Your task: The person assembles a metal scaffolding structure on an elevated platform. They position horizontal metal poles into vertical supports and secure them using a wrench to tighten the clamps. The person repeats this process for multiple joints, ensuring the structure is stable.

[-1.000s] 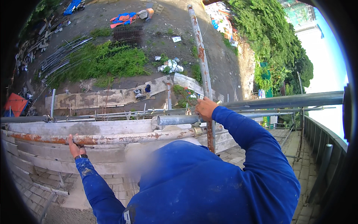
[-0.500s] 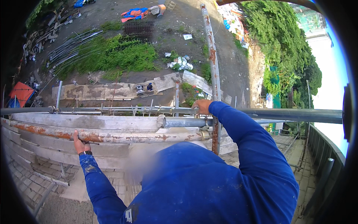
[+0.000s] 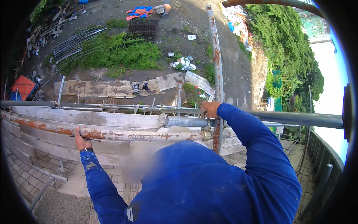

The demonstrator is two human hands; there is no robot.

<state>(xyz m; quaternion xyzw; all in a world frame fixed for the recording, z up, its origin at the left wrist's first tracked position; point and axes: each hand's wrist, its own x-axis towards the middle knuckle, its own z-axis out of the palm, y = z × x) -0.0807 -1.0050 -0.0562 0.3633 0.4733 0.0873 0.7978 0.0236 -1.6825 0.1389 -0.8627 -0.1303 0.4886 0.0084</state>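
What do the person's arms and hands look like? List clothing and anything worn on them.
Both arms wear long, bright blue work sleeves with creased fabric. The left sleeve is flecked with pale dust or paint near the cuff, and a dark band, perhaps a watch, sits at that wrist. The left hand and right hand are bare, without gloves. The right sleeve looks cleaner.

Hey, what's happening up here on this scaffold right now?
A person in a blue long-sleeved top leans over scaffold rails high above a yard. The left hand grips a rusty horizontal pipe. The right hand is at the joint where a grey pipe meets a rusty upright pole; whether it holds a tool cannot be told. Grass, planks and scrap lie on the ground far below.
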